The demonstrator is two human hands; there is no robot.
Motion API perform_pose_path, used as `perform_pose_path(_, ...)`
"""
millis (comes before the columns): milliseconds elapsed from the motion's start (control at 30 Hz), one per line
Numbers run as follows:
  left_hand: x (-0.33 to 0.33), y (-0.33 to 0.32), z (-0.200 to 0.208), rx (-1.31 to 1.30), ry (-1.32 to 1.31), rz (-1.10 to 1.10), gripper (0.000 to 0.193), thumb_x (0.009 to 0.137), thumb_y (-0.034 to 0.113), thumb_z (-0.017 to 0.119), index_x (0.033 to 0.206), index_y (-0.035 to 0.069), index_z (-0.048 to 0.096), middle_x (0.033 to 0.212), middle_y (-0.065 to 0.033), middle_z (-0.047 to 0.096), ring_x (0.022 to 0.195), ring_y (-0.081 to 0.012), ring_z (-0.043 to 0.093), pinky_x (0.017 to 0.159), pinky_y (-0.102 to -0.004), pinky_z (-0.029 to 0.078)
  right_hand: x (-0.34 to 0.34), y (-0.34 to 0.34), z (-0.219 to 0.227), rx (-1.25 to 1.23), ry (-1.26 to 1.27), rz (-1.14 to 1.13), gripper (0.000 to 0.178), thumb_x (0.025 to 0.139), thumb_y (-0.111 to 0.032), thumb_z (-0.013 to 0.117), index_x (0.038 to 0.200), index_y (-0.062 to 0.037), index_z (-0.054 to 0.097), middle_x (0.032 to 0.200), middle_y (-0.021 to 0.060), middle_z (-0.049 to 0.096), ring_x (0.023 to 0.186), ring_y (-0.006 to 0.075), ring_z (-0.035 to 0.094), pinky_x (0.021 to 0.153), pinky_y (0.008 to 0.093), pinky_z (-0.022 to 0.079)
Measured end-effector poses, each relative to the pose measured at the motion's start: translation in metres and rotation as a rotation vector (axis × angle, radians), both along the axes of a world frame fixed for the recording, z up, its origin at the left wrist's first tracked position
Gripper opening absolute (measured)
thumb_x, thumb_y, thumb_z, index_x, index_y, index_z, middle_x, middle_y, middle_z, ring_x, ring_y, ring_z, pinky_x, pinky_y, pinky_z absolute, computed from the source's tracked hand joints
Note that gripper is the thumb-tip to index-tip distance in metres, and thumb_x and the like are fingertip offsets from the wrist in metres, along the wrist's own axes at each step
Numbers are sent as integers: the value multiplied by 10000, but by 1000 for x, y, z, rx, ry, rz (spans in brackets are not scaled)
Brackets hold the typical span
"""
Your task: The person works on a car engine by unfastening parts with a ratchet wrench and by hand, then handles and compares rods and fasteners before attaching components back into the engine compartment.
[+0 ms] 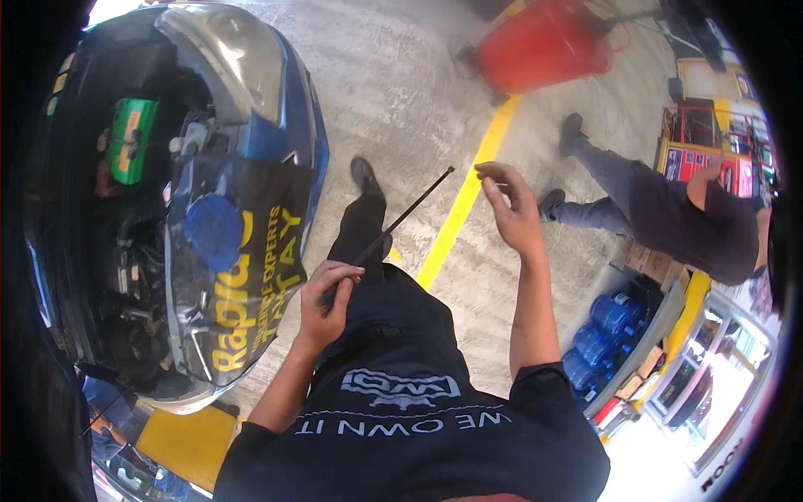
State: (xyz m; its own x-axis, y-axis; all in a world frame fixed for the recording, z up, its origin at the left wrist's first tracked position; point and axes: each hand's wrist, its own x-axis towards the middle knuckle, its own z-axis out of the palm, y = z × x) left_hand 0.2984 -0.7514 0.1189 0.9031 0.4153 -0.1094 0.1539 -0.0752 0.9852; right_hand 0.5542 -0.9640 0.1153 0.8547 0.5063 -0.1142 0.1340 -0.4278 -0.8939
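My left hand (328, 303) is closed around the lower end of a long, thin black rod (410, 209) with a small knob at its far tip. The rod slants up and to the right over the floor, in front of my body. Further right, my right hand (512, 209) is raised with fingers bent and apart, nothing visible in it. The rod's tip lies a short way left of those fingers, not touching them. To my left is a blue car (309, 109) with its engine bay exposed and a black fender cover (284, 188) over its edge.
A green battery (131, 140) sits in the engine bay. On the cover lie a blue cloth-like bundle (213, 233) and a metal wrench (201, 347). A red wheeled container (544, 48) stands ahead. At right are another person (686, 209), blue water jugs (606, 335) and a yellow floor line (460, 209).
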Motion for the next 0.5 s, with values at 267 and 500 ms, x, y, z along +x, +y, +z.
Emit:
perform_pose_path(267,163,24,-130,209,232,52,184,880,-26,596,1032,40,677,915,-138,636,765,-277,648,658,-332,507,239,1,-238,-543,136,223,265,920,-190,614,1147,-52,628,1006,147,679,867,273,661,801,367,531)
perform_pose_path(500,242,13,-221,212,660,29,113,916,30,564,1002,21,636,885,-154,610,801,-357,598,719,-414,478,424,-2,-477,-962,393,457,323,883,-284,610,1120,-70,662,1071,214,681,1039,351,647,902,408,513)
